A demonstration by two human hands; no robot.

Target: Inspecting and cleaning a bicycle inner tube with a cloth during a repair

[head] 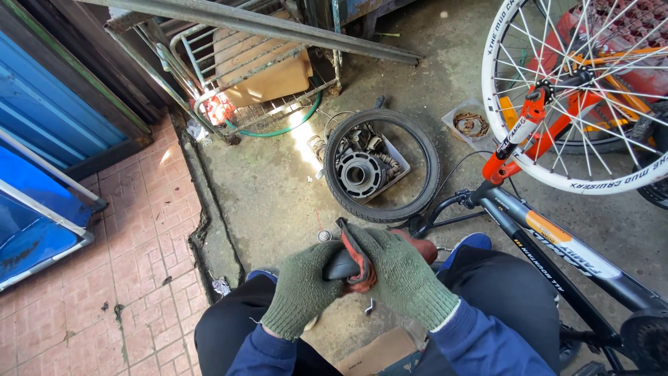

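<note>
My left hand, in a green knit glove, is curled closed around the black end of a bicycle saddle. My right hand, gloved the same, is wrapped shut over the saddle's other side, pressing on its torn reddish-brown cover. The saddle sits between both palms, just above my knees and just short of the loose tyre, which lies flat on the concrete ahead of it.

Inside that tyre's ring rests a shallow tray of dark metal parts, with a round hub-like piece near the middle. Beyond the tyre, to its left, stands a wire rack holding a tan container, with a green hose curling under it. To the tyre's right lies a small dish of rusty chain. Further right of the tyre, an upturned bicycle shows 1 white-rimmed wheel on an orange fork, its grey frame running down beside my right leg. Left of the tyre, reddish paving tiles meet blue panels.
</note>
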